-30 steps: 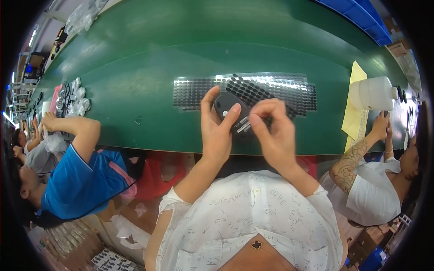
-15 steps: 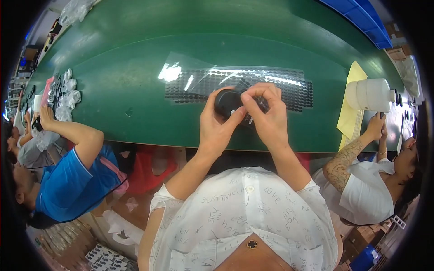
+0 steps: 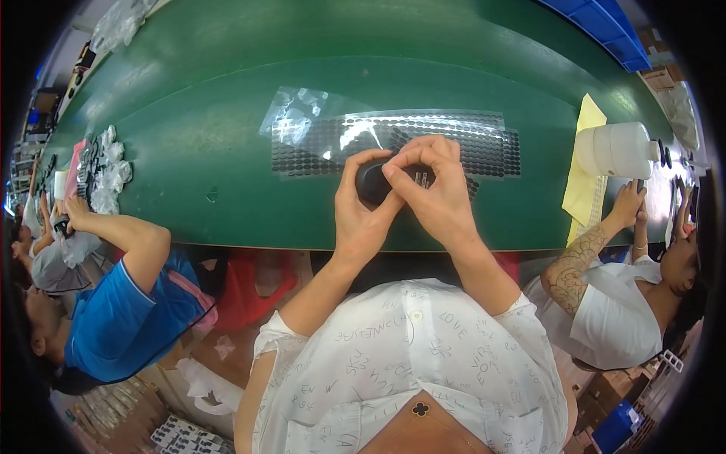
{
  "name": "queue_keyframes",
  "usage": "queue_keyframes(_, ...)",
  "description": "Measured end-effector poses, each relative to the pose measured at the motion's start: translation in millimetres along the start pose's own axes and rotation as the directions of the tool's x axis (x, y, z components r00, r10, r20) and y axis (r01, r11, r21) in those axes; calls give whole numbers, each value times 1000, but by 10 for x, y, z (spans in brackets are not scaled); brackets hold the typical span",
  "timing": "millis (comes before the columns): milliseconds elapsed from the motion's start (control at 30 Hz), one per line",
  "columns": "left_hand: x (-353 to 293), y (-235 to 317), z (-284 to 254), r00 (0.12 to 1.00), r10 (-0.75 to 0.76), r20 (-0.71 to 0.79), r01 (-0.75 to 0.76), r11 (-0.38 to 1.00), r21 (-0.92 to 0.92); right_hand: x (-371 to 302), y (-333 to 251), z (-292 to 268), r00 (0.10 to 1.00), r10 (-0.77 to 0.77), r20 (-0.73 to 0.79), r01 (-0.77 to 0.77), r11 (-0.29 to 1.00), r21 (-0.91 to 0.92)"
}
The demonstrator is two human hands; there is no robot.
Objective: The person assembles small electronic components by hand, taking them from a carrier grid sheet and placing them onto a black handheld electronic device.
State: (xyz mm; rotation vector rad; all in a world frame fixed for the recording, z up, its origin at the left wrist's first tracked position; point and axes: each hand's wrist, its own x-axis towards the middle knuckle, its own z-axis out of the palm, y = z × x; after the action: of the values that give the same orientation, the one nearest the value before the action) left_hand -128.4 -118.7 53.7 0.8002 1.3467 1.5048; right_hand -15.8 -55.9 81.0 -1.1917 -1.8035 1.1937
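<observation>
A rounded black plastic device (image 3: pixel 370 184) is held above the near part of the green table. My left hand (image 3: pixel 360 208) is closed round its left side, fingers at the far edge and thumb at the near edge. Over the top of the device, my right hand (image 3: pixel 439 189) has thumb and forefinger pinched together. Anything small between those fingertips is hidden. Pale marks show on a dark part under the right palm. Just beyond both hands lie clear sheets (image 3: pixel 306 157) bearing rows of round black stick-on pads, partly overlapping and shiny with glare.
At the right, a white plastic bottle (image 3: pixel 614 151) lies on yellow paper (image 3: pixel 576 189), near a co-worker's tattooed arm (image 3: pixel 576 261). At the left, a co-worker in blue (image 3: pixel 121 314) works beside clear plastic bags (image 3: pixel 110 170). A blue bin (image 3: pixel 605 34) stands far right.
My right thumb and forefinger have moved left and closer over the device. The round white spot seen on it before is now covered.
</observation>
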Motion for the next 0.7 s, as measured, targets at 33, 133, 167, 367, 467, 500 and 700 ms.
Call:
queue_keyframes(33,-1,1,-4,1000,-3,9,3,1000,-8,1,-6,3,1000,4,5,-4,1000,8)
queue_keyframes(133,-12,-17,4,1000,-9,-4,9,999,-33,-4,-16,12,1000,11,13,-11,1000,23)
queue_keyframes(167,-16,-20,6,1000,-13,-10,13,999,-46,-7,-18,15,1000,12,8,-13,1000,23)
queue_keyframes(367,-24,18,5,1000,-6,-15,6,999,33,-19,-30,26,1000,10,1,-10,1000,13)
queue_keyframes(467,-22,6,-5,1000,2,-22,0,998,65,-13,-30,22,1000,9,9,-9,1000,7)
queue_keyframes(500,-19,0,-8,1000,4,-23,-2,997,74,-12,-30,22,1000,9,14,-9,1000,4)
queue_keyframes(700,-26,-1,2,999,28,-34,-24,993,115,-25,-44,41,1000,-10,0,10,1000,-13)
